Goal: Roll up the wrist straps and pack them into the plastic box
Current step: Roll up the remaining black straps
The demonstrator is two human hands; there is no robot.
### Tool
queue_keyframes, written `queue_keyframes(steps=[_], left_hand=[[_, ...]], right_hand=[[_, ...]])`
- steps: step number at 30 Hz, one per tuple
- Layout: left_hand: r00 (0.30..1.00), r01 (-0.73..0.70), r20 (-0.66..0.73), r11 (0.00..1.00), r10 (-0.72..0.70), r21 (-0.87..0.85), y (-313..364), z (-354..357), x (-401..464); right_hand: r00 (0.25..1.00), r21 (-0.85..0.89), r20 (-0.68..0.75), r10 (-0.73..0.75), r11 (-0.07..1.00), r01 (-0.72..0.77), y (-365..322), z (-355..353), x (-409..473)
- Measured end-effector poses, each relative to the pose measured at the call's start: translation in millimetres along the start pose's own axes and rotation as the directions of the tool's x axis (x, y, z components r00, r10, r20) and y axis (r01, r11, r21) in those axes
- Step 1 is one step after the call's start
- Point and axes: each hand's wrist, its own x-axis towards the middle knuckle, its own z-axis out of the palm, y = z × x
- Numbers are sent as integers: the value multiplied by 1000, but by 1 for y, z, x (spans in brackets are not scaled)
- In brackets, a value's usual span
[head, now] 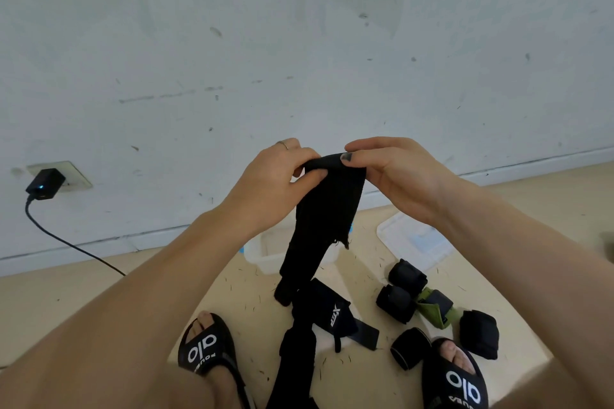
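Black wrist strap (327,209) pinched at top edge by left hand (279,183) and right hand (395,176); dangling tail could skew the roll.

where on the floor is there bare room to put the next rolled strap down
Bare floor lies left of the left sandal, toward the charger cable. It is crowded between the sandals and right of centre, with loose straps, rolled straps and the plastic box.
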Motion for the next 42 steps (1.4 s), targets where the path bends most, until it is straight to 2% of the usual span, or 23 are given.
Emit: queue_keyframes(steps=[3,6,9,12,23,28,32,35,42], left_hand=[[995,88,63,982,-78,-166,2,-5,0],[972,229,129,900,-194,-371,7,-9,-2],[944,327,160,768,-287,-550,11,-7,-2],[927,344,113,692,-357,-634,16,-2,-1],[928,292,73,593,-365,-751,32,8,0],[932,300,77,634,-355,-713,33,7,-1],[943,252,26,659,-333,-709,26,0,2],[949,246,22,697,-314,-674,24,1,2],[967,147,-61,739,-246,-658,21,-3,3]], right_hand=[[994,-206,68,-90,973,102,0,0,-3],[989,-355,59,-132,924,145,3,2,-4],[982,-349,55,-180,918,188,6,6,-2],[976,-274,53,-209,937,215,6,17,-5],[987,-251,6,-160,955,157,17,40,-7],[980,-235,-30,-198,954,185,19,44,-8],[980,-96,-61,-192,978,186,10,35,-7],[977,-57,-55,-204,978,201,10,31,-9],[986,-2,125,-113,994,114,3,21,-8]])
